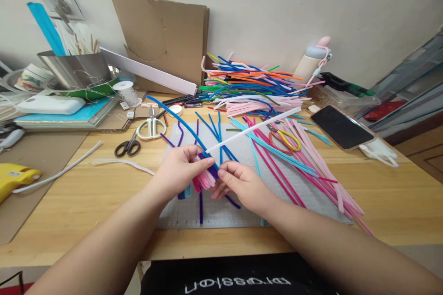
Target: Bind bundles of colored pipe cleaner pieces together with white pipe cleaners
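Observation:
My left hand (188,166) is closed on a bundle of pipe cleaners bent into rows, with pink loops (205,180) showing below the thumb. A white pipe cleaner (256,127) sticks out of the bundle to the upper right, and a long blue pipe cleaner (173,114) to the upper left. My right hand (240,182) pinches the purple-blue strand at the bundle's right side; its fingertips are partly hidden behind it. Beneath both hands lies a grey cutting mat (180,216), with loose blue pipe cleaners (218,131) and purple pieces on it.
Light blue, magenta and pink pipe cleaners (332,184) spread over the mat's right side. Red-yellow scissors (289,140), white scissors (151,126) and black scissors (128,146) lie about. A phone (341,124) rests at right, a yellow glue gun (17,177) at left. Cardboard (162,37) leans on the wall.

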{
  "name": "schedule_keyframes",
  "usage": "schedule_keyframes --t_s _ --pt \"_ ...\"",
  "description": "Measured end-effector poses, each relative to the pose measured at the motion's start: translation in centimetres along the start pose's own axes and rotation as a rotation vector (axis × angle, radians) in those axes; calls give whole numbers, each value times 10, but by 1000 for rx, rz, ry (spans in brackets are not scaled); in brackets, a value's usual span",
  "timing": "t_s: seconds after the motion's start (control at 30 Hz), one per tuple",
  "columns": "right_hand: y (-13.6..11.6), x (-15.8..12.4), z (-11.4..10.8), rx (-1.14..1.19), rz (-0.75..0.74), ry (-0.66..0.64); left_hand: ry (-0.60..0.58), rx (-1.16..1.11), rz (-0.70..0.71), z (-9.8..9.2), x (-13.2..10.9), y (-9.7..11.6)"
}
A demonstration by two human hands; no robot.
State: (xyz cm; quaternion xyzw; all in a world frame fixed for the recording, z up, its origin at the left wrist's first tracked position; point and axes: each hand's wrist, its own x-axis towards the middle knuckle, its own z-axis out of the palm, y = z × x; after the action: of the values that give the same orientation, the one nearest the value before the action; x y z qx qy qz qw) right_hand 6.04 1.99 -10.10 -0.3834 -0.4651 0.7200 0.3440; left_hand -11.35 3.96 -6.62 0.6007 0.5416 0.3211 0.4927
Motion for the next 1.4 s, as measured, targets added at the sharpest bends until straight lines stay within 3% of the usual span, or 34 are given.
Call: schedule_keyframes --t_s 0.27,0.5,0.93,1.17,1.4 --pt "5 -1 0 -159 2 -6 49 51 27 4 -1 1" --pt "1 -4 1 -155 -80 12 -38 1 -2 0 -2 2" --pt "2 -6 -4 -409 -104 47 13 34 4 5 0 0" --pt "-5 -3 -4 36 101 -67 -175 -158 -78 1 -3 5" --pt "-11 -3 -5 222 180 -147 -180 -191 -93 1 -3 3"
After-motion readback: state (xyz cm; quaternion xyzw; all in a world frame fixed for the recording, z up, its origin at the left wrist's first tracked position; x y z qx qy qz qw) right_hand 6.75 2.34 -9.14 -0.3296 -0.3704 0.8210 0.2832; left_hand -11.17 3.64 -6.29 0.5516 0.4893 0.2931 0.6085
